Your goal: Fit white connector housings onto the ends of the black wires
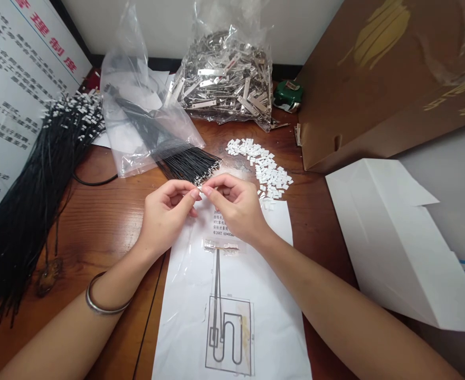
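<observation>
My left hand (169,211) and my right hand (234,206) meet fingertip to fingertip above the top of a printed paper sheet (184,316). Both are closed in a pinch. Something tiny and pale shows between the fingertips, too small to name. Just behind them the metal-tipped ends of a bundle of black wires (180,164) fan out from a clear plastic bag (125,153). To the right of the wires lies a curved pile of small white plastic housings (272,174). A metal bangle (92,301) circles my left wrist.
A clear bag of metal strip parts (224,79) stands at the back, beside a green tape measure (287,95). More black wires with white ends (38,174) hang at left against a printed board (14,68). A brown box (359,95) and folded white card (390,237) flank the right.
</observation>
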A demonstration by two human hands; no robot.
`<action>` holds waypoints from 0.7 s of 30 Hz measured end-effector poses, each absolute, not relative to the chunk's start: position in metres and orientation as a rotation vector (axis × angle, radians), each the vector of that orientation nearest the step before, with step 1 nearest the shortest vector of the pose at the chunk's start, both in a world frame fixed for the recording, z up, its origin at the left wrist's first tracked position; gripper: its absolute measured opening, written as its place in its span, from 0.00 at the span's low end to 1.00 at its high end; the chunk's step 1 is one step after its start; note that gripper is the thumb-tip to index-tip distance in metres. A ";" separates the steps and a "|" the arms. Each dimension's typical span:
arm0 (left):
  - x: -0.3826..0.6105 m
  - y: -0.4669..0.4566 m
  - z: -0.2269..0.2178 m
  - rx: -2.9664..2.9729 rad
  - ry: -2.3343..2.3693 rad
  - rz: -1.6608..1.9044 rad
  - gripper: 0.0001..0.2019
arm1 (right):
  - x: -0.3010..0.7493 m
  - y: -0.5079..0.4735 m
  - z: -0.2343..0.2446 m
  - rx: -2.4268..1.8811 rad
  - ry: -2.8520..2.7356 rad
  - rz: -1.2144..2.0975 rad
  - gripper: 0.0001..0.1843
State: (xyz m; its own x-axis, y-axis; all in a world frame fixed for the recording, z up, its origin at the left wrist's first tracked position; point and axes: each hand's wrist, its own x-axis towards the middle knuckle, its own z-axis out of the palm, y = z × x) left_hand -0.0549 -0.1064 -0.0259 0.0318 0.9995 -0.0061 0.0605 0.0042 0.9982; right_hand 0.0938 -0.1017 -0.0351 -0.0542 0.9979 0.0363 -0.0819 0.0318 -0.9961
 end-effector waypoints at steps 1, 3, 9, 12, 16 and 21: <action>-0.055 -0.107 -0.026 1.265 1.234 1.152 0.09 | 0.094 -0.102 -0.035 -1.095 -1.203 1.267 0.07; -0.055 -0.107 -0.026 1.278 1.233 1.149 0.09 | 0.094 -0.102 -0.036 -1.089 -1.203 1.267 0.07; -0.055 -0.107 -0.025 1.291 1.240 1.133 0.10 | 0.094 -0.102 -0.038 -1.101 -1.213 1.247 0.07; -0.054 -0.107 -0.025 1.271 1.246 1.137 0.11 | 0.095 -0.102 -0.038 -1.111 -1.194 1.253 0.08; -0.054 -0.107 -0.024 1.271 1.241 1.131 0.11 | 0.096 -0.102 -0.038 -1.123 -1.184 1.253 0.09; -0.055 -0.107 -0.025 1.270 1.219 1.141 0.10 | 0.096 -0.101 -0.040 -1.111 -1.200 1.261 0.09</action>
State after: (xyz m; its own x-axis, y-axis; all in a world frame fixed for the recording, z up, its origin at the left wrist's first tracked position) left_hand -0.0548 -0.1070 -0.0249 0.0483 0.9988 -0.0076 0.0586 0.0048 0.9983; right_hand 0.0956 -0.1012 -0.0398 -0.0480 0.9985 0.0272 -0.0768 0.0234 -0.9968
